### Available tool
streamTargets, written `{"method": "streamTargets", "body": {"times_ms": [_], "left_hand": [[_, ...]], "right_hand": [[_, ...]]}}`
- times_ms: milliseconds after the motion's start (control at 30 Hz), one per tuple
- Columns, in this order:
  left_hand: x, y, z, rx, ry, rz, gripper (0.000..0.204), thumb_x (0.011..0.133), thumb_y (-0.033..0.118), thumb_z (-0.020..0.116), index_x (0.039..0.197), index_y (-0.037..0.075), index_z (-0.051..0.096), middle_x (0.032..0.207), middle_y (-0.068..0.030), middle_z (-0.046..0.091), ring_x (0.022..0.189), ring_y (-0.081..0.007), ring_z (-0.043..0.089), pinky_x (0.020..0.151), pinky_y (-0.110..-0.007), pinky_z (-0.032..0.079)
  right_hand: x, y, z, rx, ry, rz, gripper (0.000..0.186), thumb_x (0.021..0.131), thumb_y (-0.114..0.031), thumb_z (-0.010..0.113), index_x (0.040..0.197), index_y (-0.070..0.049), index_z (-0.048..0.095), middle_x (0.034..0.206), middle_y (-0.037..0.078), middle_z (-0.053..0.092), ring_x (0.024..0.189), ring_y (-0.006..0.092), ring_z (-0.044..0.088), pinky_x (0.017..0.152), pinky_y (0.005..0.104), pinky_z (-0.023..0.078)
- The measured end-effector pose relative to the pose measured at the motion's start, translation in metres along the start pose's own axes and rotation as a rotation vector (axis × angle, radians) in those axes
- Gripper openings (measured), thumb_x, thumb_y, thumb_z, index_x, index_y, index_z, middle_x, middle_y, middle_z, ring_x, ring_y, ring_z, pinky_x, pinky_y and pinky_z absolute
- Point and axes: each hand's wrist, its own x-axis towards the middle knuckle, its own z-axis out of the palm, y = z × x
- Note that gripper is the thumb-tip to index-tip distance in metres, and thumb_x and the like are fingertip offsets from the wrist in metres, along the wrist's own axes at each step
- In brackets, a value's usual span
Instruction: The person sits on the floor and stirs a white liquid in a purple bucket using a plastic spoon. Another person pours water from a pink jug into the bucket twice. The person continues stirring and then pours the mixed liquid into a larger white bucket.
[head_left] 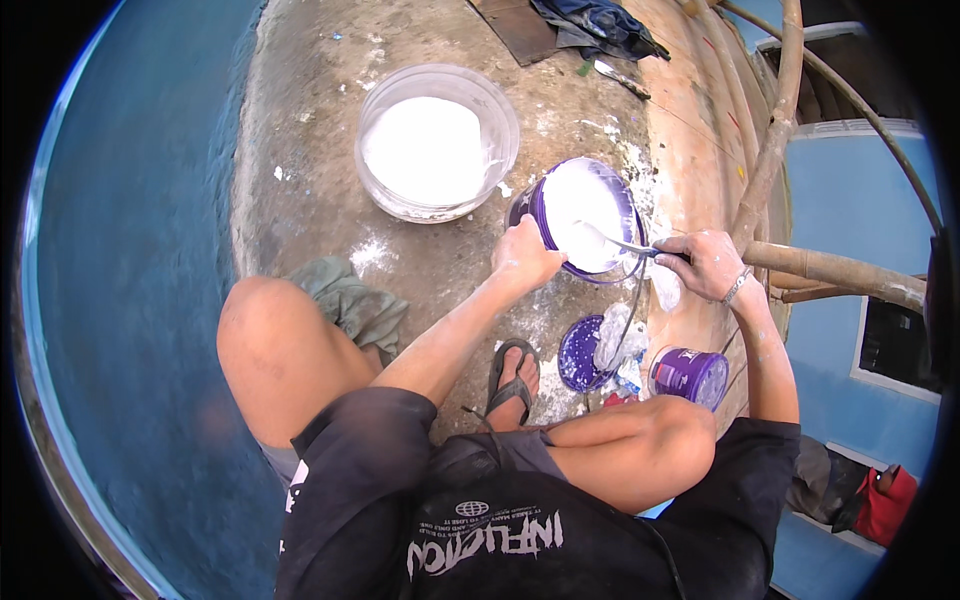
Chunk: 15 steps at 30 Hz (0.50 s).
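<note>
My left hand (527, 255) grips the near left side of a purple bucket (520, 208) filled with white paste (582, 195). My right hand (700, 262) is closed on the dark handle of a putty knife (630, 243), whose blade lies in the paste near the bucket's middle right. Beyond and to the left stands a translucent tub (500, 135) with white material inside. Below the bucket lies a purple lid (577, 355) with crumpled plastic (620, 335) and a bucket handle or cord hanging beside it. A second purple container (688, 378) rests beside my right knee.
A blue painted surface (120, 300) is at left. Bamboo poles (820, 265) cross at right. Dark cloth (610, 25), a board (510, 25) and a tool (620, 78) lie at the far end. Green cloth (350, 300) lies by my left leg; a red bag (880, 505) is at lower right.
</note>
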Motion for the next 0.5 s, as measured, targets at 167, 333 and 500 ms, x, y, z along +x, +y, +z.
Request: {"method": "streamTargets", "body": {"times_ms": [167, 333, 500], "left_hand": [[-0.006, 0.004, -0.010, -0.166, -0.018, -0.052, 0.062, 0.076, 0.034, 0.082, 0.115, -0.005, 0.055, 0.110, -0.0291, 0.068, 0.109, -0.0410, 0.066, 0.095, -0.046, 0.052], [-0.004, 0.008, -0.011, 0.011, -0.019, -0.021, 0.062, 0.076, 0.034, 0.083, 0.115, -0.005, 0.055, 0.110, -0.0281, 0.068, 0.109, -0.0408, 0.066, 0.095, -0.046, 0.052], [-0.009, 0.015, -0.018, 0.001, -0.027, -0.047, 0.061, 0.075, 0.033, 0.083, 0.115, -0.004, 0.055, 0.111, -0.0279, 0.068, 0.109, -0.0408, 0.066, 0.095, -0.047, 0.051]], "right_hand": [[0.015, 0.020, 0.027, -0.046, 0.201, -0.026, 0.018, 0.090, -0.024, 0.066, 0.097, -0.011, 0.076, 0.073, 0.018, 0.067, 0.072, 0.0367, 0.066, 0.065, 0.0455, 0.051], [0.048, 0.002, 0.038, 0.122, 0.345, -0.023, 0.017, 0.091, -0.025, 0.063, 0.094, -0.013, 0.074, 0.068, 0.014, 0.067, 0.067, 0.0327, 0.067, 0.062, 0.0453, 0.051], [0.071, -0.036, 0.047, -0.142, 0.142, -0.075, 0.015, 0.087, -0.024, 0.063, 0.089, -0.014, 0.074, 0.068, 0.012, 0.068, 0.065, 0.0309, 0.068, 0.062, 0.0455, 0.052]]}}
